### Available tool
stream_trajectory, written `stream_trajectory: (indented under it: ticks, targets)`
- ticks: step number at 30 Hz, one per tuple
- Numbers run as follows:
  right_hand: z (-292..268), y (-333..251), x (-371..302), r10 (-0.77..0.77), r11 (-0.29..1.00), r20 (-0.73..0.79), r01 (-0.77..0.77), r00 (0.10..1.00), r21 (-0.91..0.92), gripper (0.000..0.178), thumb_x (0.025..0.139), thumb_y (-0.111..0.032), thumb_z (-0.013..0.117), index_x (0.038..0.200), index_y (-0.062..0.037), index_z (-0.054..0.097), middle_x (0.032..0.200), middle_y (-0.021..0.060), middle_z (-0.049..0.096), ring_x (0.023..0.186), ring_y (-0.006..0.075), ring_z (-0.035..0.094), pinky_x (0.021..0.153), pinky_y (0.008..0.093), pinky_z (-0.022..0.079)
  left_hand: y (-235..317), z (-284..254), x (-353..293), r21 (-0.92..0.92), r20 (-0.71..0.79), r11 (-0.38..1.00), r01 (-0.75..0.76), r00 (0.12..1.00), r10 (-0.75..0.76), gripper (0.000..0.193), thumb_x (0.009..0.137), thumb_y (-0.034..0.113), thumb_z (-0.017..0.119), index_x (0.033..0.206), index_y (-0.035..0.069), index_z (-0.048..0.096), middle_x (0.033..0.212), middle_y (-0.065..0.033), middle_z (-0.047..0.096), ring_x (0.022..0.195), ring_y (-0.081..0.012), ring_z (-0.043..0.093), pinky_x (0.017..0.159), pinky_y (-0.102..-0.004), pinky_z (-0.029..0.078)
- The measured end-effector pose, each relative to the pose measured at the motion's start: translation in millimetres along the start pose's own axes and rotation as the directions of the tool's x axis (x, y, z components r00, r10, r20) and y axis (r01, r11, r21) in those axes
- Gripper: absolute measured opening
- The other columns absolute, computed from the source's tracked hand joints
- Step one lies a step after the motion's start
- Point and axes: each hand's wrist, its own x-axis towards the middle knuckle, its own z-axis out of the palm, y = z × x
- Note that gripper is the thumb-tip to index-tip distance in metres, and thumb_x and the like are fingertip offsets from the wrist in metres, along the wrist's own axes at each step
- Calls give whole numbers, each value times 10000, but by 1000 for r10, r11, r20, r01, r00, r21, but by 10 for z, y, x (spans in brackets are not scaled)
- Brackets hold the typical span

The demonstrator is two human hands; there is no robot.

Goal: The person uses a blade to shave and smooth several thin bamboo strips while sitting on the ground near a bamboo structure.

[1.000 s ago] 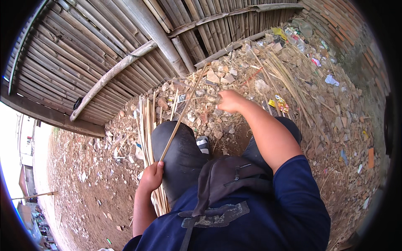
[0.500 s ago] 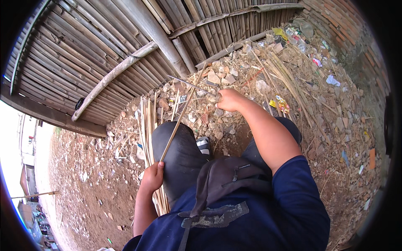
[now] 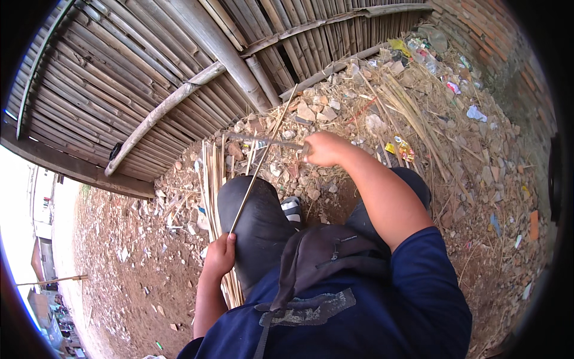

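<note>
My left hand [image 3: 220, 256] is closed around the lower end of a long thin bamboo strip [image 3: 256, 172], beside my left knee. The strip slants up and away to the right, its far end near the foot of the bamboo wall. In my right hand [image 3: 324, 148] is the handle of a knife, gripped in a fist. The knife blade [image 3: 281, 143], smeared by motion, points left and crosses the strip in its upper half. Whether blade and strip touch, I cannot tell. A bundle of pale bamboo strips [image 3: 210, 179] lies along the outside of my left leg.
A wall of bamboo slats [image 3: 137, 78] stands ahead, with a brick wall [image 3: 478, 36] at the far right. Stones, straw and litter cover the ground [image 3: 143, 239]. More long strips [image 3: 412, 113] lie at right. A dark bag [image 3: 329, 251] rests on my lap.
The knife has swung: its blade tip has come down and nearer, and the blade now lies flatter across the strip. My right hand shifted slightly left and nearer. My left hand keeps its grip.
</note>
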Motion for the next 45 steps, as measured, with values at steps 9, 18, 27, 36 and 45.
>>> stream_trajectory:
  ticks: [9, 18, 27, 36, 45]
  targets:
    - [90, -318, -238, -66, 993, 9, 67, 998, -96, 241, 899, -212, 665, 1089, -65, 683, 1010, 124, 708, 967, 269, 695, 846, 444, 562, -6, 46, 0, 47, -15, 999, -10, 1000, 10, 427, 1063, 348, 460, 845, -2, 571, 774, -301, 631, 788, -521, 613, 690, -553, 467]
    - [100, 68, 81, -47, 996, -47, 51, 998, 74, 281, 880, -260, 723, 1055, -42, 690, 1058, 166, 708, 957, 292, 693, 860, 434, 542, -30, 106, -41, 82, -83, 996, -35, 996, 42, 466, 1064, 403, 440, 851, 9, 569, 755, -300, 632, 775, -523, 622, 681, -568, 475]
    - [-201, 135, -148, 197, 975, -298, -155, 934, 159, 354, 891, -260, 698, 1153, -25, 654, 1112, 196, 697, 1029, 328, 683, 908, 429, 533, 13, 101, -186, 150, -159, 987, -57, 984, 81, 355, 1052, 314, 487, 831, 40, 534, 654, -256, 617, 645, -485, 626, 591, -569, 473]
    - [22, -370, -375, -185, 973, -23, 180, 983, -144, 314, 817, -291, 746, 1040, -77, 691, 1053, 153, 711, 1029, 333, 683, 872, 451, 548, 39, 193, -315, 206, -198, 978, 0, 979, 42, 304, 1042, 320, 502, 882, 62, 525, 667, -257, 628, 633, -500, 620, 567, -584, 473]
    - [140, -168, -145, -86, 995, -44, 84, 995, -56, 325, 826, -322, 736, 1068, -107, 709, 1059, 158, 714, 1016, 342, 686, 872, 464, 548, -19, 207, -264, 124, -166, 992, -14, 986, 34, 296, 1054, 297, 475, 904, 45, 517, 709, -270, 633, 687, -510, 624, 599, -588, 467]
